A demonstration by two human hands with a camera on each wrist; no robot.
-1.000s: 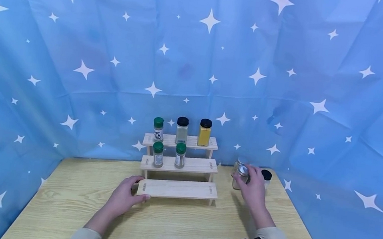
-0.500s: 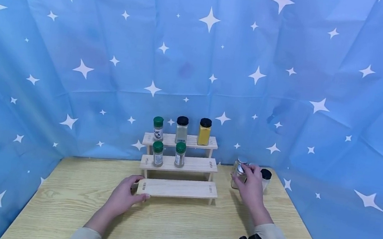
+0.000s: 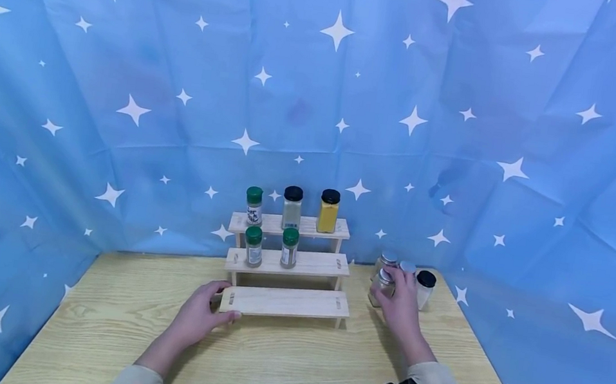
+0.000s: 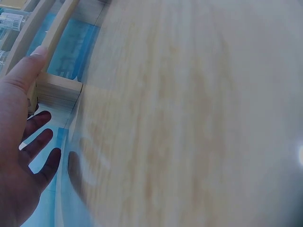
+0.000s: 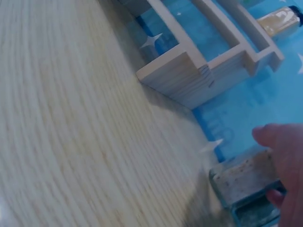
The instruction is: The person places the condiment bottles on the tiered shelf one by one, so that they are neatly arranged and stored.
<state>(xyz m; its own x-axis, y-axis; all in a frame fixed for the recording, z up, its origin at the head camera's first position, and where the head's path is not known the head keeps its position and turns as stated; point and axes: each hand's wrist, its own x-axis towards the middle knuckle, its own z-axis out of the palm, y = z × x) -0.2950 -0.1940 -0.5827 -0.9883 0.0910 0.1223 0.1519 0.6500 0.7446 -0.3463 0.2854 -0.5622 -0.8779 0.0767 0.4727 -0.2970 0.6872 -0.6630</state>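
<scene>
A three-tier wooden rack (image 3: pixel 293 302) stands near the back of the table. My left hand (image 3: pixel 195 315) holds the left end of its lowest board, thumb (image 4: pixel 29 66) against the front edge; the other fingers show beyond the board in the left wrist view. At the rack's right, my right hand (image 3: pixel 402 308) grips a clear spice jar (image 3: pixel 381 288) with a silver lid. In the right wrist view pale, speckled contents show in a jar (image 5: pixel 246 175) beside the fingers. Two more silver-lidded jars, one at the back (image 3: pixel 384 260) and one behind the fingers (image 3: pixel 407 267), stand close by.
A black-lidded jar (image 3: pixel 425 290) stands right of my right hand. The top tier bears a green-capped jar (image 3: pixel 254 206), a black-lidded pale jar (image 3: pixel 292 209) and a yellow jar (image 3: pixel 328 212). Two green-capped jars (image 3: pixel 289 249) occupy the middle tier. A blue star-printed curtain (image 3: pixel 320 103) hangs behind.
My right hand has shifted slightly left and nearer with the silver-lidded jar, and another silver lid now shows behind its fingers. My left hand stays on the rack.
</scene>
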